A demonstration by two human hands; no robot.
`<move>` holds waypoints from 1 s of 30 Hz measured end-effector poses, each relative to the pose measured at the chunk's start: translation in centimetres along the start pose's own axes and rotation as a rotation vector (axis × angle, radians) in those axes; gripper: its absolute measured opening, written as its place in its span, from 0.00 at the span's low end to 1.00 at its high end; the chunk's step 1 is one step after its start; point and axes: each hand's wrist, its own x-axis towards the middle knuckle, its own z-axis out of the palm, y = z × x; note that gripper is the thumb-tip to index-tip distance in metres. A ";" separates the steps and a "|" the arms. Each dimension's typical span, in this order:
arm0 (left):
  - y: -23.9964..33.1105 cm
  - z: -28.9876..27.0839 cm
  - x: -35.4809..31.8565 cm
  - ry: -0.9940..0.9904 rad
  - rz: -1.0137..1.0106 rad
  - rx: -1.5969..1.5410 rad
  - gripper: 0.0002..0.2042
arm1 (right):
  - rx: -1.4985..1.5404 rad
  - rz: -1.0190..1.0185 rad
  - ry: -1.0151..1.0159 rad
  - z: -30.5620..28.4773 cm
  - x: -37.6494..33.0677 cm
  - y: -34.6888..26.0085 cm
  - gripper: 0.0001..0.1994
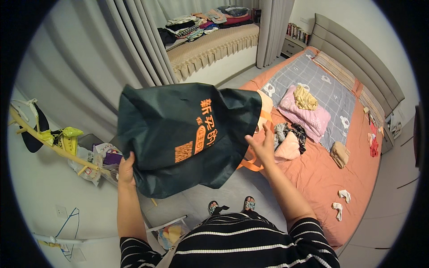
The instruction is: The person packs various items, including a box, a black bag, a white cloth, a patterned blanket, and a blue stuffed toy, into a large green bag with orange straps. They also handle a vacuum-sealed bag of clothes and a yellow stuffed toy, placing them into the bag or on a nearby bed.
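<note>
A large dark green tote bag with orange printing and orange handles is stretched out sideways before me, its handle end to the right. My left hand grips the bag's lower left edge, the thumb showing in front. At the other end, my right hand holds the bag by its handle edge, though its fingertips are partly hidden. Just past that hand lie a peach cloth and a dark patterned garment on the bed.
The bed with an orange sheet fills the right side. On it are a pink pillow, a folded brown cloth and white socks. Folded clothes cover the window seat. A yellow rack with bags stands left.
</note>
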 end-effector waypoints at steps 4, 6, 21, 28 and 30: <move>-1.2 -3.9 1.2 -0.011 -0.006 -0.007 0.23 | 0.844 0.370 -0.251 1.3 1.0 -2.0 0.20; -2.2 -4.5 2.0 0.008 0.025 0.041 0.24 | 0.890 0.498 -0.226 2.1 1.8 -1.9 0.16; -1.0 2.0 4.2 -0.209 -0.159 0.507 0.14 | 0.373 -0.244 -0.643 -0.3 4.9 -10.3 0.40; -1.2 6.8 5.2 -0.330 0.134 0.577 0.26 | 0.291 -0.197 -0.348 3.3 3.8 -9.2 0.12; -1.0 6.0 3.1 -0.254 0.374 0.722 0.34 | 0.441 -0.006 -0.340 2.1 5.2 -7.7 0.10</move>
